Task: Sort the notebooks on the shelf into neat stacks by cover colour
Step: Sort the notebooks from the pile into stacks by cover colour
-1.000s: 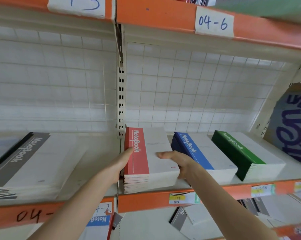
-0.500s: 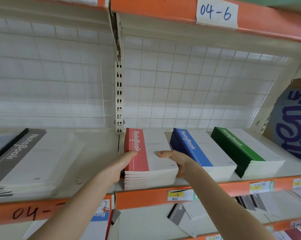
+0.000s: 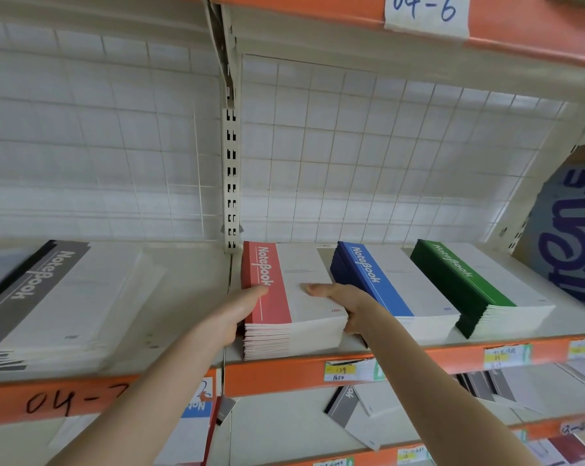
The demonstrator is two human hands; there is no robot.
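Observation:
A stack of red-spined notebooks (image 3: 301,280) stands on the cream shelf (image 3: 190,290), just right of the upright post. My left hand (image 3: 232,314) grips the stack's left side, thumb lying on the red band. My right hand (image 3: 343,302) grips its right side, thumb on the white cover. To the right stand a blue-spined stack (image 3: 395,284) and a green-spined stack (image 3: 476,284), both neat. A grey-spined stack (image 3: 52,297) lies at the far left, its sheets fanned out.
A slotted post (image 3: 231,176) splits the shelf into two bays, with wire mesh behind. A cardboard box (image 3: 570,237) leans at the far right. On the shelf below lie loose grey notebooks (image 3: 348,406) and a blue one (image 3: 196,418).
The view has tilted slightly lower. Both hands stay on the sides of the red stack, which has barely shifted.

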